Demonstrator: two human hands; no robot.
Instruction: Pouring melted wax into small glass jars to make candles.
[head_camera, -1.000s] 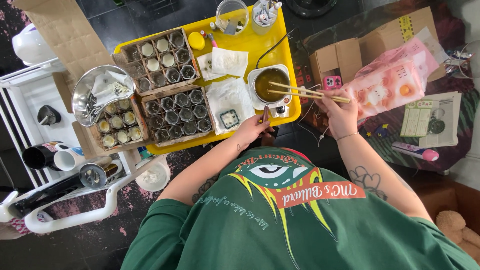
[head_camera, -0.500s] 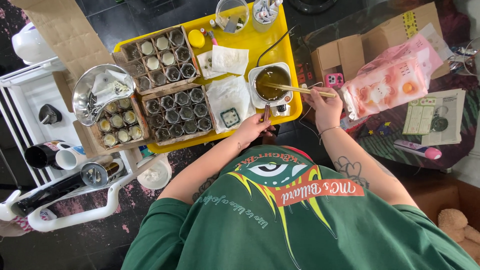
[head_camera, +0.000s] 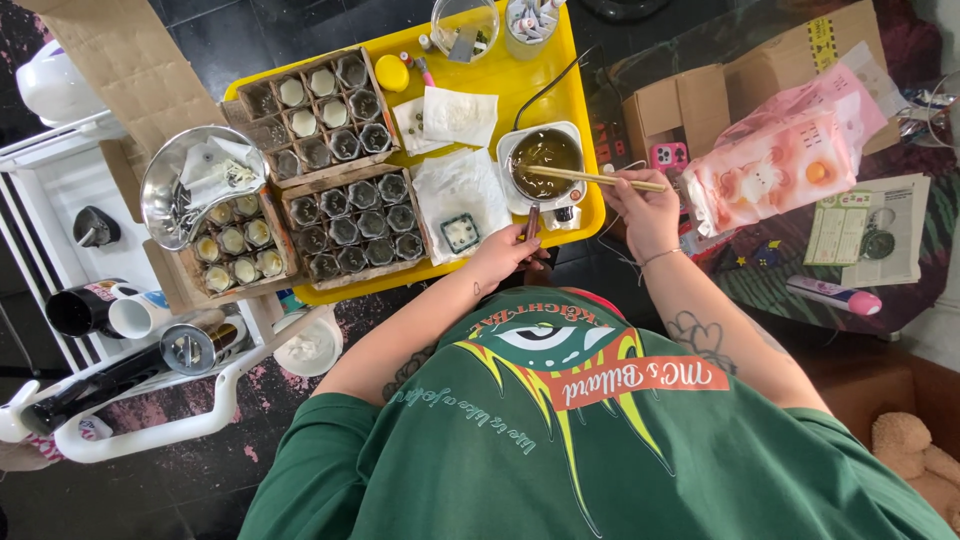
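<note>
From up here I see my right hand closed around one end of a pair of wooden chopsticks, whose far tips lie across the rim of a small white melting pot holding a dark amber liquid. My left hand is closed on the pot's dark handle, which juts toward me from the pot's near side. The pot sits at the near right corner of a yellow tray, with a black cord running off behind it. I judge the chopsticks light, stiff and a bit slick, best pinched near the end away from the liquid; the pot looks heavier, its contents free to slosh and possibly hot, so the handle is the sensible place to hold. Left of the pot lie white paper towels, one carrying a small square tin. Further left, cardboard divider boxes hold rows of small glass jars, some with pale filling and many looking dark inside. A metal bowl of odds and ends sits at the tray's left edge. Off to the right are cardboard boxes and a pink bag.
</note>
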